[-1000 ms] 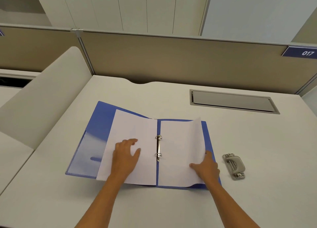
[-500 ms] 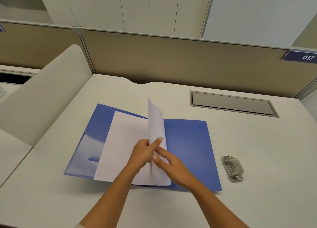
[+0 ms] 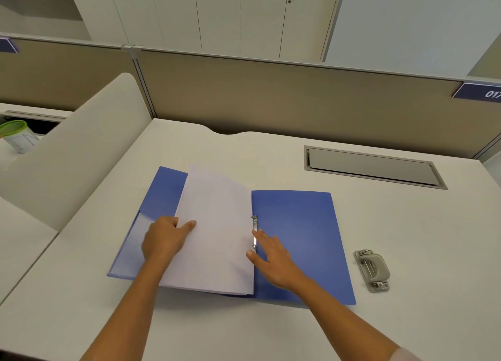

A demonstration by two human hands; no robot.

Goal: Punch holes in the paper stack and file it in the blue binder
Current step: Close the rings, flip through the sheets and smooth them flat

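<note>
The blue binder (image 3: 298,238) lies open on the white desk. All of the white paper stack (image 3: 217,225) rests on the binder's left half, its right edge at the metal rings (image 3: 254,221). My left hand (image 3: 162,241) grips the stack's left edge, thumb on top of the sheets. My right hand (image 3: 273,260) lies on the bare right cover with straight fingers, the fingertips touching the paper's right edge beside the rings. Whether the rings pass through the paper is hidden.
A grey hole punch (image 3: 372,269) sits on the desk right of the binder. A recessed cable tray (image 3: 371,166) is at the back right. A low white divider (image 3: 76,149) borders the desk on the left, with a green-rimmed cup (image 3: 17,135) beyond it.
The sheets that lay on the binder's right half were flipped over the rings onto the left pile. My left hand moved to the stack's left edge; my right hand let go and rests by the rings.
</note>
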